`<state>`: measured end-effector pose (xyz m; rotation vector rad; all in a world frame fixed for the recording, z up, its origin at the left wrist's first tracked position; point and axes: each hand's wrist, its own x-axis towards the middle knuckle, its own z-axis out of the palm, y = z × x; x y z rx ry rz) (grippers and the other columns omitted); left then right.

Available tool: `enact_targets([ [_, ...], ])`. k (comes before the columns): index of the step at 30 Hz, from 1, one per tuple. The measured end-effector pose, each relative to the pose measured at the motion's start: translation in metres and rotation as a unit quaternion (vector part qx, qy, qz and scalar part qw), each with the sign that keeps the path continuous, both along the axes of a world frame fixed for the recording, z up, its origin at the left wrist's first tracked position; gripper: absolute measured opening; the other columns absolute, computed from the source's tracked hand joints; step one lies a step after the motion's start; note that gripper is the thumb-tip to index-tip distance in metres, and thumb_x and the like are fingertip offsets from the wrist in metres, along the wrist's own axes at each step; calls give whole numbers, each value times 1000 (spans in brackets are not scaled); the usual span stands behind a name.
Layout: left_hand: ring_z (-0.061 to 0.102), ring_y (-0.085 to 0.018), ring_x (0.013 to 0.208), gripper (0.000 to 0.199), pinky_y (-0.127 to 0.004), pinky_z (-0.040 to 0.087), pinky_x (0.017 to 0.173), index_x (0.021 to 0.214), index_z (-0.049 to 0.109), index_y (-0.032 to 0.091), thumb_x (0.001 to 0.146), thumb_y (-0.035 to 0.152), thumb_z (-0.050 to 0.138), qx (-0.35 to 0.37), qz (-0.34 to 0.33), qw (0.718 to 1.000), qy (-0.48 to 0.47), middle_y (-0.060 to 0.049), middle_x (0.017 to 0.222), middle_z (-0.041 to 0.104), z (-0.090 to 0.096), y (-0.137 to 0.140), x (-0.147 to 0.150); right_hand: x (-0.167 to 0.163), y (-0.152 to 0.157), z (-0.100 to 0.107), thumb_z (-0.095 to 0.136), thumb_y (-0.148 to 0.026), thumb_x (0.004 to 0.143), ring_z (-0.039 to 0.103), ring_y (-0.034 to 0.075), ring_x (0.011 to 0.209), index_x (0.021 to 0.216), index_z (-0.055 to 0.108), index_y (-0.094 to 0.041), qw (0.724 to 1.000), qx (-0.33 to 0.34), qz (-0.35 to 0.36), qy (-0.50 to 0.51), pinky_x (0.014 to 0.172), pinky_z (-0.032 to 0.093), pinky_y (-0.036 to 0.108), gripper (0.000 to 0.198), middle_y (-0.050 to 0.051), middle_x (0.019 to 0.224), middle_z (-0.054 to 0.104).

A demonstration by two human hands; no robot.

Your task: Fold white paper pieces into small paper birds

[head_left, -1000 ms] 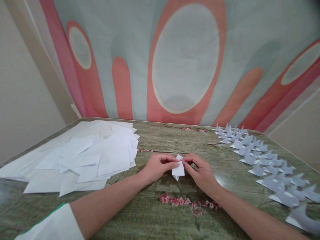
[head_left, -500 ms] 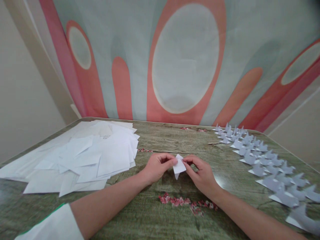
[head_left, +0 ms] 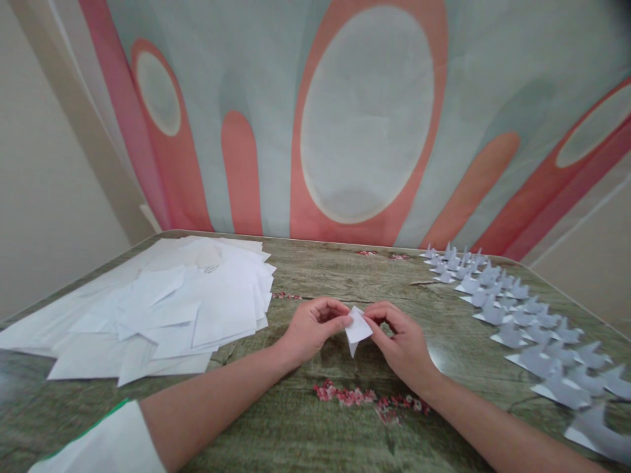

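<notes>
Between my two hands, just above the table, is a small piece of folded white paper (head_left: pixel 359 329) with a pointed flap hanging at its lower end. My left hand (head_left: pixel 318 330) pinches its left edge between thumb and fingers. On the other side, my right hand (head_left: pixel 400 341) pinches the upper right edge with thumb and forefinger. The fingertips cover parts of the paper's edges, and its far side is hidden.
A loose heap of white paper sheets (head_left: pixel 221 309) covers the table's left side. Rows of folded paper birds (head_left: pixel 513 334) stand along the right. The wood-patterned table (head_left: pixel 276 420) carries printed pink blossoms and meets a patterned backdrop (head_left: pixel 271 164) at its far edge.
The folded paper has shifted slightly to the right and turned a little, its flap still pointing down. Both hands keep their pinch; the right hand's fingers have moved slightly.
</notes>
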<state>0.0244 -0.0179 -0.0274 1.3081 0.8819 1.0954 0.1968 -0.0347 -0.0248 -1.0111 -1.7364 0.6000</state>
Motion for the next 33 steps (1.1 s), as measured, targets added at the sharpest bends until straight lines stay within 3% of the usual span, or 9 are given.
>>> enact_targets([
  [7, 61, -14, 71, 29, -27, 48, 71, 81, 60, 12, 60, 25, 75, -29, 2, 999, -24, -4, 76, 66, -2, 0, 1, 0, 0, -4, 59, -31, 77, 55, 15, 66, 74, 58, -18, 998, -58, -32, 19, 62, 44, 27, 13, 2, 70, 61],
  [18, 61, -16, 75, 23, -29, 47, 76, 82, 67, 12, 66, 28, 69, -15, -29, 999, 10, -6, 83, 68, -9, 4, -2, 0, 4, -4, 57, -29, 78, 54, 15, 67, 74, 60, -19, 1000, -23, -13, 12, 61, 45, 27, 11, 3, 74, 60],
  [27, 61, -14, 70, 21, -26, 48, 72, 78, 66, 11, 63, 24, 72, -41, -3, 999, 12, -4, 76, 67, -10, 5, 0, 0, 4, -5, 58, -27, 78, 55, 15, 70, 72, 60, -20, 1000, -15, -11, 12, 63, 45, 28, 9, 3, 79, 60],
  [33, 61, -13, 76, 31, -27, 48, 77, 87, 61, 11, 60, 18, 74, -12, 24, 999, -33, -4, 83, 67, -11, 6, -2, 2, 5, -6, 58, -25, 77, 55, 14, 70, 72, 61, -20, 1000, -8, -6, 8, 64, 45, 28, 8, 4, 82, 60],
])
